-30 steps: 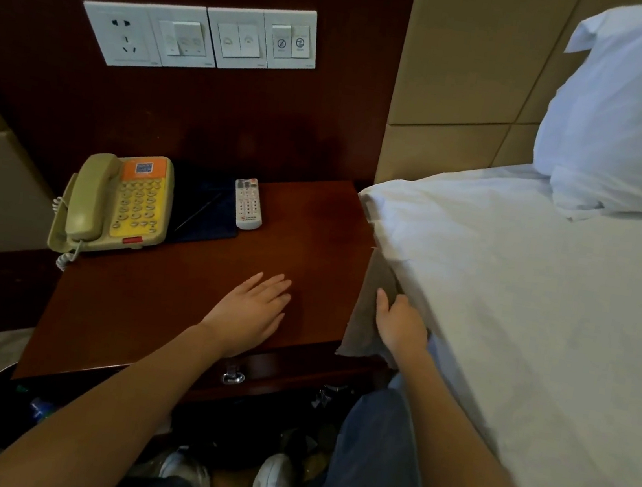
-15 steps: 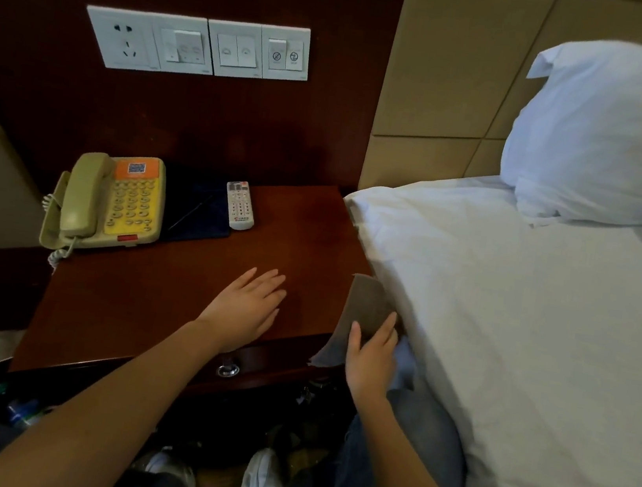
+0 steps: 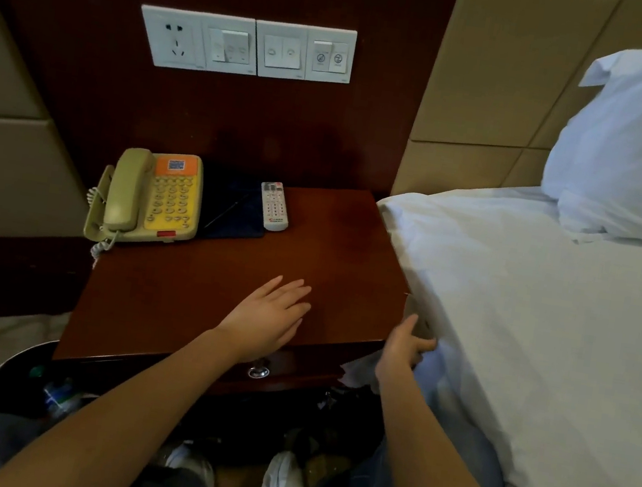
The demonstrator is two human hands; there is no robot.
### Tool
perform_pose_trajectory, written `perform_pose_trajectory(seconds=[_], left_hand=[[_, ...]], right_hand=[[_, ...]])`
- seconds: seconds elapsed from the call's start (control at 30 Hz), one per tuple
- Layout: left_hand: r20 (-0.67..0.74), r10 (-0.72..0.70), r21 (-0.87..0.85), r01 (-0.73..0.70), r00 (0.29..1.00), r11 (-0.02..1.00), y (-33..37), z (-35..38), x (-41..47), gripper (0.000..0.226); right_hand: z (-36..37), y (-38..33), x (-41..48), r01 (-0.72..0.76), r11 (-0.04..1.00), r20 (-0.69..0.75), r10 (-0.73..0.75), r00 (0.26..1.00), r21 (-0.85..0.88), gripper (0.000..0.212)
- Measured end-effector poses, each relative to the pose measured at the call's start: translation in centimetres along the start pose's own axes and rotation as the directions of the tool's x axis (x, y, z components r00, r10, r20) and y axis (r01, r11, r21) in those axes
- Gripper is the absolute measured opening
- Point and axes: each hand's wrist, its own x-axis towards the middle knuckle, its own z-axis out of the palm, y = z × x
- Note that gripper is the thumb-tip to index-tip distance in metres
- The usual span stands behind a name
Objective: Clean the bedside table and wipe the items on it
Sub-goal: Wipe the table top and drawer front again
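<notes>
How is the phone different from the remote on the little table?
The phone is much bigger than the remote. The phone is beige with a yellow and orange face, while the remote is white. The phone has a handset and a curly cord; the remote has neither. The phone sits at the table's back left, with the remote further right. Both have buttons and lie flat, untouched.

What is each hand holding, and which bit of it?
The right hand pinches the lower end of a grey cloth beside the bed. The left hand lies flat on the table, holding nothing.
</notes>
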Motion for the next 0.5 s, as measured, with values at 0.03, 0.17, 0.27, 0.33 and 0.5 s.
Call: perform_pose_trajectory(seconds=[0.03,0.17,0.27,0.33,0.5], left_hand=[[-0.008,-0.017,-0.009,0.017,1.0,1.0,-0.4,0.1,-0.2,0.036],[-0.007,-0.086,-0.04,0.086,0.996,0.995,-1.6,0.2,-1.0,0.038],[0.027,-0.108,-0.042,0.109,0.994,0.993,-1.6,-0.2,-1.4,0.04],[0.048,-0.117,-0.043,0.119,0.992,0.992,-1.4,-0.5,-1.6,0.042],[0.054,-0.168,-0.062,0.171,0.984,0.983,-2.0,-2.2,-2.9,0.043]], right_hand=[[0.1,0.0,0.5,-0.011,0.999,-0.029,0.012,0.999,0.048,0.073],[0.6,0.3,-1.0,0.0,0.999,-0.084,0.005,0.996,0.054,0.079],[2.2,1.7,-5.2,0.004,0.999,-0.045,-0.002,0.999,0.052,0.081],[4.8,3.2,-7.7,-0.088,0.99,-0.004,0.089,0.996,0.107,0.088],[9.3,6.3,-10.6,-0.295,0.686,0.131,0.282,0.95,0.665,0.089]])
